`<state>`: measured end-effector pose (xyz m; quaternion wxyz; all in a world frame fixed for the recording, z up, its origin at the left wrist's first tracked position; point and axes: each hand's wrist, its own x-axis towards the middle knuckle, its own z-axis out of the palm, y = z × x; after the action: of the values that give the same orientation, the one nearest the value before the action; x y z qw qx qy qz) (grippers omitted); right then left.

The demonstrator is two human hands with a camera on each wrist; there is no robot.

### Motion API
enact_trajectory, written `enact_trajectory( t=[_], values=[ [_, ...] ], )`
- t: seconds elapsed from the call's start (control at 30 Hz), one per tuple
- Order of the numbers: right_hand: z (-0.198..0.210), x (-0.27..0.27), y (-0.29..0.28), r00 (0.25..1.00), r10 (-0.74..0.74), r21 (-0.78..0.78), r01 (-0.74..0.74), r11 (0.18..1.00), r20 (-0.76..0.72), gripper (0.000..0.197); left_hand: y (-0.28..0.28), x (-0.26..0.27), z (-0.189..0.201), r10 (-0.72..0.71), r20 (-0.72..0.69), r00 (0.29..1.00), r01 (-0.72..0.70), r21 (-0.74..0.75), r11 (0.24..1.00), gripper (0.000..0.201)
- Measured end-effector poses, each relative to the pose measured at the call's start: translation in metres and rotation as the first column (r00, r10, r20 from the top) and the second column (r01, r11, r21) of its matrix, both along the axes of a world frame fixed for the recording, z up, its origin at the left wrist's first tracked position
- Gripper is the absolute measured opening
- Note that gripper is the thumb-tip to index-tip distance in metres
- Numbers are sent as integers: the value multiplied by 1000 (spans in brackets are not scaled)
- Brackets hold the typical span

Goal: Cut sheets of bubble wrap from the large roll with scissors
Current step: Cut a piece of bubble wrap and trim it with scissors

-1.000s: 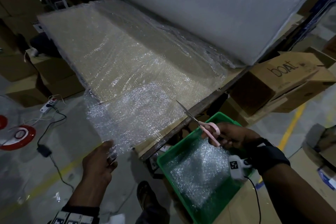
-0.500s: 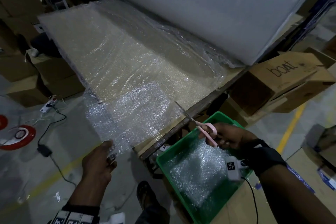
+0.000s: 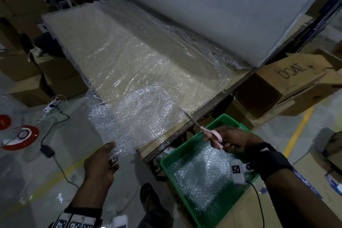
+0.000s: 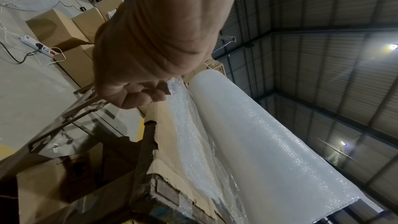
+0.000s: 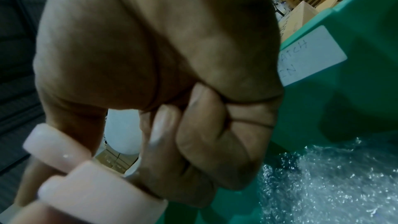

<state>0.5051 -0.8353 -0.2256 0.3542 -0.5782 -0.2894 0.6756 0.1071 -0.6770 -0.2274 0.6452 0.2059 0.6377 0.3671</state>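
Note:
A large white bubble wrap roll point(image 3: 212, 5) point(image 4: 269, 151) lies across the far side of the cardboard-covered table point(image 3: 209, 105). An unrolled sheet point(image 3: 133, 72) runs toward me, and its end hangs over the near edge. My left hand point(image 3: 103, 161) point(image 4: 142, 94) pinches the sheet's loose corner and holds it out. My right hand point(image 3: 233, 139) point(image 5: 172, 108) grips pink-handled scissors point(image 3: 209, 133) point(image 5: 71, 173). The blades point at the sheet's right edge by the table edge, and their tip reaches that edge.
A green bin point(image 3: 222, 120) point(image 5: 355, 57) holding cut bubble wrap stands below my right hand. Cardboard boxes point(image 3: 288, 83) sit right of the table, more at the left point(image 3: 22, 46). A power strip point(image 3: 51, 105), cables and a red fan base point(image 3: 20, 137) lie on the floor at left.
My right hand has brought the scissors left and forward, so the blade tip has reached the sheet's right edge. My left hand keeps its hold on the corner.

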Motion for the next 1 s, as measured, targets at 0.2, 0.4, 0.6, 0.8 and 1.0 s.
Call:
enact_trajectory(
  t=[0.2,0.4,0.6,0.8,1.0],
  values=[
    [4,2,-1,999,48,-45,-48,998,2,62,1,-4,1,-2,-3,1000,2,-7,1000,9],
    [0,-1,10,997,45,-59,-49,997,-60,62,1,-6,-2,-47,-37,998,46,-18,999,12],
    [11,-9,26,999,48,-51,-48,998,-1,70,1,-5,-7,-177,-30,984,173,-100,980,10],
    [12,-11,48,998,41,-72,-37,997,55,74,7,-13,-8,-175,-30,984,172,-74,982,10],
    [11,-13,51,996,42,-70,-36,997,83,84,9,-17,-6,-164,-16,986,162,-72,984,9]
  ],
)
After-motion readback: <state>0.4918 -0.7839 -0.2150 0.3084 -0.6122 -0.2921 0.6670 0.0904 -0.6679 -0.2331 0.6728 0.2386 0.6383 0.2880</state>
